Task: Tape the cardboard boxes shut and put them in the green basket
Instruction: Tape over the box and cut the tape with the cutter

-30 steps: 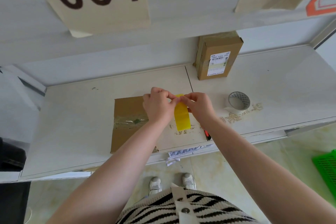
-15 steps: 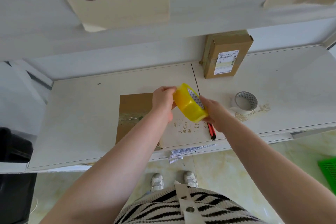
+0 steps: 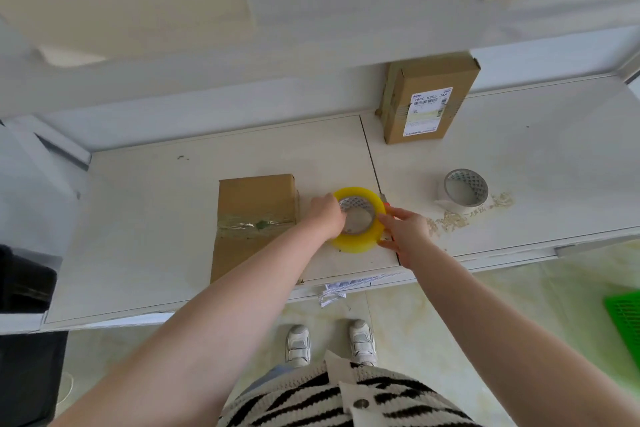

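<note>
A yellow tape roll point(image 3: 356, 243) lies flat on the white table point(image 3: 149, 218). My left hand point(image 3: 325, 218) grips its left rim, fingers curled into the core. My right hand point(image 3: 406, 229) touches the roll's right side with spread fingers. Just left of the roll lies a flat cardboard box point(image 3: 256, 196) with a strip of clear tape across its middle. A second cardboard box point(image 3: 429, 78) with a white label stands at the back against the wall. A corner of the green basket point(image 3: 627, 322) shows on the floor at the far right.
A grey tape roll point(image 3: 465, 192) sits right of my hands beside scraps of old tape residue. A red-tipped cutter point(image 3: 387, 204) peeks out behind the yellow roll. A shelf with paper signs hangs overhead. A black object point(image 3: 20, 282) stands at the left edge.
The yellow roll, held up in both hands a second ago, has come down and now lies flat on the table beside the taped box. The view shifted right.
</note>
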A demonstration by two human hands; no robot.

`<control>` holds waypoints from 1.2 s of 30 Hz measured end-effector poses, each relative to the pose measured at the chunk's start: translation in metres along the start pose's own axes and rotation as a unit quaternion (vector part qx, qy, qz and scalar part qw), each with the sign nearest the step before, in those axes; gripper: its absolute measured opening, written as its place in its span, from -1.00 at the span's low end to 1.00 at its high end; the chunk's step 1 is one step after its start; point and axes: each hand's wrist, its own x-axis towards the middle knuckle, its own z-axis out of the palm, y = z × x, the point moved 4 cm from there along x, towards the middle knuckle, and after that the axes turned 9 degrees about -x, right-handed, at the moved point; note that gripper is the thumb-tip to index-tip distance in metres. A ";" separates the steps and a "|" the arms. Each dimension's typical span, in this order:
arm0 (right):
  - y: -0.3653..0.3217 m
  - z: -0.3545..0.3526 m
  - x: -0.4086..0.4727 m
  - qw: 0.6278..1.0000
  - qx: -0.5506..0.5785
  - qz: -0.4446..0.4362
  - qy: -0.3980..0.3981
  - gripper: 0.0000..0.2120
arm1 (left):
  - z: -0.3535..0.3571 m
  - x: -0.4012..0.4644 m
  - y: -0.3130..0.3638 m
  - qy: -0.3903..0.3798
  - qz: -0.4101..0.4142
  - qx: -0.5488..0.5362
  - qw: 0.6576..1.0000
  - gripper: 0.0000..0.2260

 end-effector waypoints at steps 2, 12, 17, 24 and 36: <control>0.002 0.001 0.004 0.998 -0.064 -0.014 0.022 -0.61 | 0.007 0.001 -0.001 -0.017 -0.011 -0.007 1.000 -0.64; -0.058 0.059 -0.065 0.938 -0.227 -0.262 0.028 -0.76 | -0.053 -0.052 -0.049 0.243 0.108 -0.151 0.952 -0.54; -0.048 0.141 -0.107 0.887 -0.372 -0.243 -0.125 -0.68 | -0.060 -0.064 -0.137 0.239 -0.144 -0.154 0.948 -0.24; -0.030 0.172 -0.103 0.945 -0.283 -0.134 -0.093 -0.57 | -0.059 -0.056 -0.156 0.252 -0.108 -0.188 0.943 -0.51; -0.020 0.170 -0.088 0.962 -0.249 -0.090 -0.062 -0.74 | -0.057 -0.055 -0.155 0.246 -0.096 -0.168 0.950 -0.37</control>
